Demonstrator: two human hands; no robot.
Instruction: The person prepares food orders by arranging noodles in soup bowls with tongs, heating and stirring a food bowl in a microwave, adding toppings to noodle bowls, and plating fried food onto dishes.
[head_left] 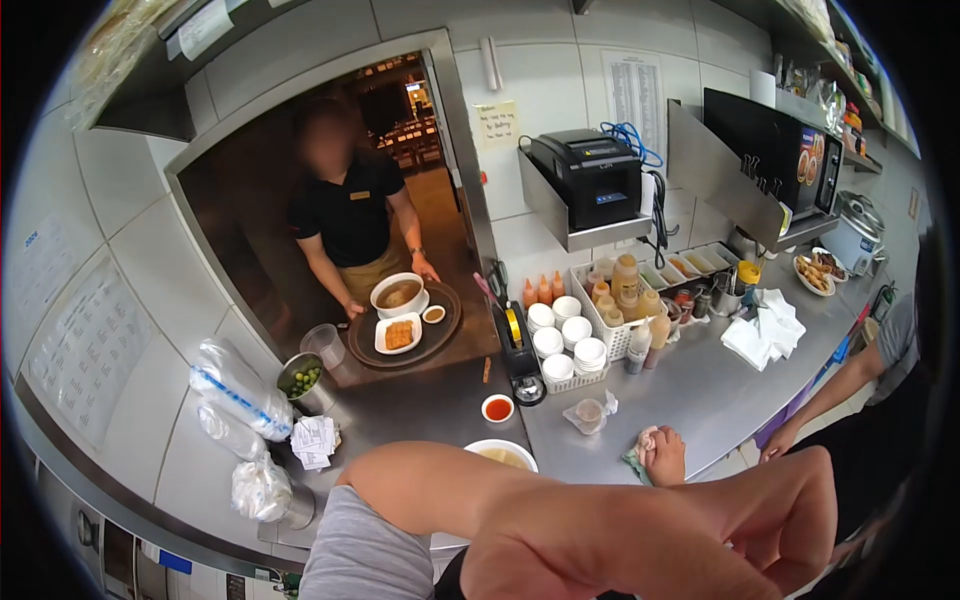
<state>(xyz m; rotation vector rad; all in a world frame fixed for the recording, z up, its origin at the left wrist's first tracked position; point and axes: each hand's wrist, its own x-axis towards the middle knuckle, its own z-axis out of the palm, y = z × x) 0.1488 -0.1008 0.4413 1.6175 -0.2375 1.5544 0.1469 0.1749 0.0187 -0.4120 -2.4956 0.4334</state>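
Note:
My left hand is very close to the camera, its forearm crossing the lower view. Its fingers curl inward at the right, and anything inside them is hidden. Beyond it, my right hand presses a bunched cloth onto the steel counter, fingers closed around it. The forearm partly covers a white bowl of pale contents. Farther back are a small bowl of red sauce and a small clear cup on crumpled wrap.
Across the pass window, a person holds a tray with a soup bowl and a fried-food dish. White cups and sauce bottles stand in baskets. Another person's arm is at right. A printer juts above.

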